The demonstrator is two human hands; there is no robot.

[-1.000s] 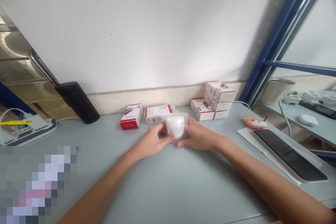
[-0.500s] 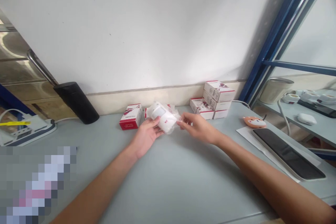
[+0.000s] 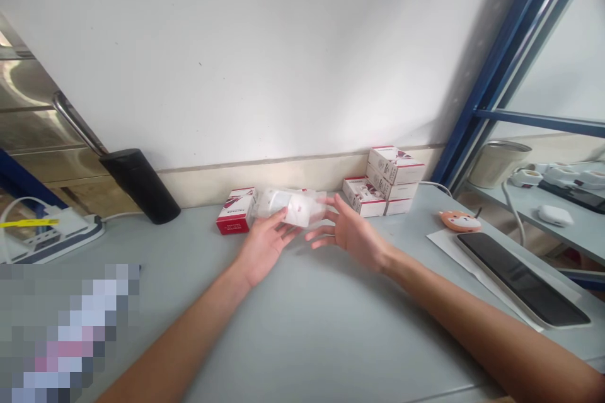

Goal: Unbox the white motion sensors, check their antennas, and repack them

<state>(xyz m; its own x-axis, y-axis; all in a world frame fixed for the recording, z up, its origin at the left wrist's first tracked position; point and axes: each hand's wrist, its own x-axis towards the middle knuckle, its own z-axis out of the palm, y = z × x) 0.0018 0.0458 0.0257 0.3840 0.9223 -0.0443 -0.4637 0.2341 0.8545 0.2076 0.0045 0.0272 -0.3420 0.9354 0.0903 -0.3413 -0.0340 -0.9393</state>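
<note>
A white motion sensor (image 3: 293,206) in a clear plastic bag is held above the grey table, lying nearly level. My left hand (image 3: 265,245) grips it from the left, with the thumb on top and the fingers underneath. At its right end my right hand (image 3: 352,230) is open, fingers spread around the end of the bag; whether they touch the plastic is hard to tell. A red and white box (image 3: 236,211) stands just left of the sensor. Behind the sensor, another box is almost wholly hidden.
Several red and white boxes (image 3: 394,179) are stacked against the wall at right. A black cylinder (image 3: 142,186) and a power strip (image 3: 51,236) stand at left. On the right lie an orange animal-faced item (image 3: 459,221) and a phone-like device (image 3: 520,277) on paper.
The bagged sensor has turned flatter in my left hand. My right hand has let go of the bag's end and spread its fingers.
</note>
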